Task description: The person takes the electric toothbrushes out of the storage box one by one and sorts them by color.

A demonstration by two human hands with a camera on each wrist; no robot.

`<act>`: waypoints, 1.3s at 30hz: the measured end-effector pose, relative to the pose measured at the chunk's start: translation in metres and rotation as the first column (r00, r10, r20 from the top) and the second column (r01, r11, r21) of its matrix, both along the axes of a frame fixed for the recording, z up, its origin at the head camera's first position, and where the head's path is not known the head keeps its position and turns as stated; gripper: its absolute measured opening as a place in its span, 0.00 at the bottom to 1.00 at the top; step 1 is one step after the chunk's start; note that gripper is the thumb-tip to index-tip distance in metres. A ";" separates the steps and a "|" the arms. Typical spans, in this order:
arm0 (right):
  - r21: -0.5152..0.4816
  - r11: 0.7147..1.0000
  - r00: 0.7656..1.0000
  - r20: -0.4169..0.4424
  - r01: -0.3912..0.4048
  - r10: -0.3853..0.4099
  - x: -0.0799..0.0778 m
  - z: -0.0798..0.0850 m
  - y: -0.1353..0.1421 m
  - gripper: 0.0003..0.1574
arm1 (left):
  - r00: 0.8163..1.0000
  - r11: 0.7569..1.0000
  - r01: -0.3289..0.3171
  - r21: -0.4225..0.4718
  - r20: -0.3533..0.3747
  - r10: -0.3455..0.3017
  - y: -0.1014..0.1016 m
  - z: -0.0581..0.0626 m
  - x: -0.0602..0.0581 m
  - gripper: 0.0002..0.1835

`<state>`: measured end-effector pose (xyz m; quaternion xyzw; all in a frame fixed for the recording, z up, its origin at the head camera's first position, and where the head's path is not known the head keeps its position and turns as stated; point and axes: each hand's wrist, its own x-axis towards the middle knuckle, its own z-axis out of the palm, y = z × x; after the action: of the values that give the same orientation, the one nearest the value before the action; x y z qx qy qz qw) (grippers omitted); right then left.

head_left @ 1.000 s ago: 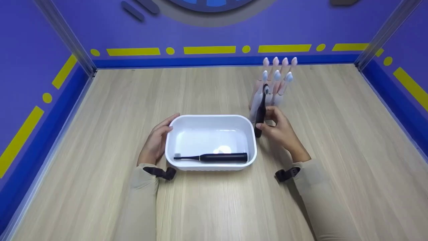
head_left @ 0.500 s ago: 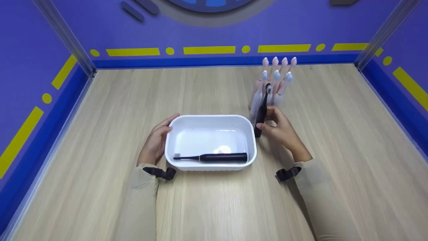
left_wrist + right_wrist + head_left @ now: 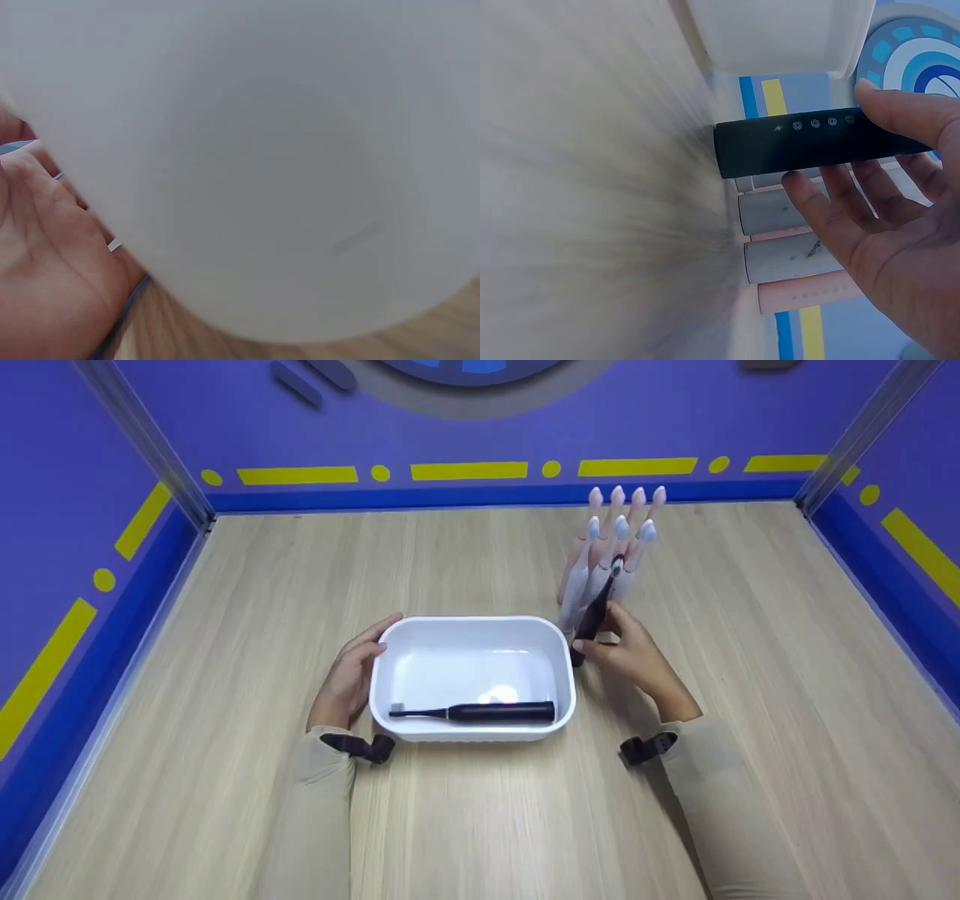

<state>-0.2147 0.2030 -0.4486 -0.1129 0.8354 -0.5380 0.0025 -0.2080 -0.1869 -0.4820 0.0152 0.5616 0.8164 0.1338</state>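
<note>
A black electric toothbrush [image 3: 592, 619] stands tilted beside the right end of a white basin [image 3: 472, 621], its brush head leaning right. My right hand [image 3: 637, 656] pinches its handle between thumb and fingers; the right wrist view shows the handle's base [image 3: 746, 150] close to the table. Inside the basin, another black electric toothbrush [image 3: 502, 712] lies along the near wall. My left hand [image 3: 351, 679] holds the basin's left end, thumb at the rim and fingers along the outer wall. In the left wrist view the basin's wall hides those fingertips.
Several upright electric toothbrushes stand behind my right hand: white ones [image 3: 576, 592] in front and pink ones [image 3: 639, 502] behind. Blue-purple panels [image 3: 480, 442] with yellow dashes enclose the wooden table [image 3: 480, 825] at the back and sides.
The toothbrush in my right hand has tilted, its head swinging to the right and slightly down. My left hand, the basin and the toothbrush lying in it stay put.
</note>
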 end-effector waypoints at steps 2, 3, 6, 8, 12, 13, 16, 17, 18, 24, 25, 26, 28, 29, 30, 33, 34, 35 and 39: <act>-0.001 1.000 1.000 0.004 -0.006 0.006 0.000 0.001 -0.001 0.25 | 1.000 1.000 -0.002 0.001 -0.001 0.002 0.000 0.000 0.000 0.30; 0.001 1.000 1.000 0.005 -0.010 0.010 0.000 0.001 -0.001 0.25 | 1.000 1.000 -0.003 0.000 -0.001 0.003 0.000 0.000 0.000 0.30; 0.008 1.000 1.000 0.017 -0.019 0.019 0.000 0.001 -0.001 0.24 | 1.000 1.000 -0.007 -0.008 -0.002 0.007 0.000 0.000 0.000 0.30; 0.007 1.000 0.999 0.036 -0.019 0.018 0.001 0.002 -0.001 0.23 | 1.000 1.000 -0.005 -0.010 -0.001 0.005 0.000 0.000 0.000 0.30; 0.008 1.000 0.998 0.062 -0.027 0.026 0.002 0.003 -0.001 0.23 | 1.000 1.000 -0.003 -0.008 -0.006 0.003 0.000 0.000 0.001 0.30; 0.008 1.000 0.997 0.066 -0.029 0.029 0.002 0.003 -0.001 0.23 | 1.000 1.000 -0.003 -0.005 -0.006 0.003 0.000 0.000 0.001 0.30; 0.006 0.999 0.997 0.071 -0.033 0.033 0.002 0.003 -0.001 0.23 | 1.000 1.000 -0.004 -0.001 -0.004 0.004 0.000 0.000 0.001 0.30; 0.007 0.999 0.997 0.071 -0.034 0.033 0.002 0.003 -0.001 0.22 | 1.000 1.000 -0.005 -0.001 -0.004 0.005 0.000 -0.001 0.001 0.30; 0.008 0.999 0.997 0.069 -0.034 0.033 0.002 0.003 -0.001 0.22 | 1.000 1.000 -0.005 0.001 -0.003 0.005 0.000 -0.001 0.001 0.30; -0.001 0.999 0.998 0.048 -0.038 0.038 0.001 0.001 0.000 0.22 | 1.000 1.000 -0.006 0.005 -0.001 0.006 0.000 0.000 0.001 0.30; -0.004 0.999 0.998 0.040 -0.040 0.040 0.001 0.001 0.000 0.22 | 1.000 1.000 -0.007 0.005 0.002 0.007 0.000 0.000 0.001 0.30; -0.007 0.999 0.998 0.036 -0.043 0.043 0.001 0.001 0.001 0.22 | 1.000 1.000 -0.005 0.008 0.003 0.005 0.001 0.001 0.001 0.30; -0.019 0.999 0.998 0.033 -0.048 0.049 0.001 0.001 0.002 0.23 | 1.000 1.000 -0.006 0.005 0.011 0.006 0.001 0.001 0.001 0.30; -0.026 0.998 0.998 0.033 -0.050 0.051 0.001 0.001 0.002 0.23 | 1.000 1.000 -0.005 0.007 0.014 0.005 0.001 0.002 0.001 0.30; -0.033 0.998 0.998 0.033 -0.051 0.052 0.001 0.002 0.002 0.23 | 1.000 1.000 -0.005 0.005 0.014 0.005 0.001 0.002 0.001 0.30; -0.047 0.998 0.998 0.043 -0.047 0.049 0.002 0.004 0.003 0.26 | 1.000 1.000 -0.006 0.007 0.015 0.006 0.001 0.002 0.001 0.30; -0.045 0.998 0.998 0.043 -0.046 0.048 0.003 0.005 0.003 0.26 | 1.000 1.000 -0.007 0.009 0.015 0.007 0.001 0.001 0.001 0.30; -0.039 0.998 0.998 0.040 -0.044 0.046 0.004 0.006 0.003 0.27 | 1.000 1.000 -0.007 0.011 0.014 0.007 0.001 0.001 0.001 0.30; -0.031 0.999 0.999 0.031 -0.039 0.040 0.004 0.009 0.003 0.28 | 1.000 1.000 -0.013 0.011 0.012 0.013 0.001 0.001 0.001 0.30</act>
<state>-0.2102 0.2058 -0.4400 -0.1210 0.8245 -0.5522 0.0244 -0.2074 -0.1860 -0.4813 0.0073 0.5563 0.8204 0.1317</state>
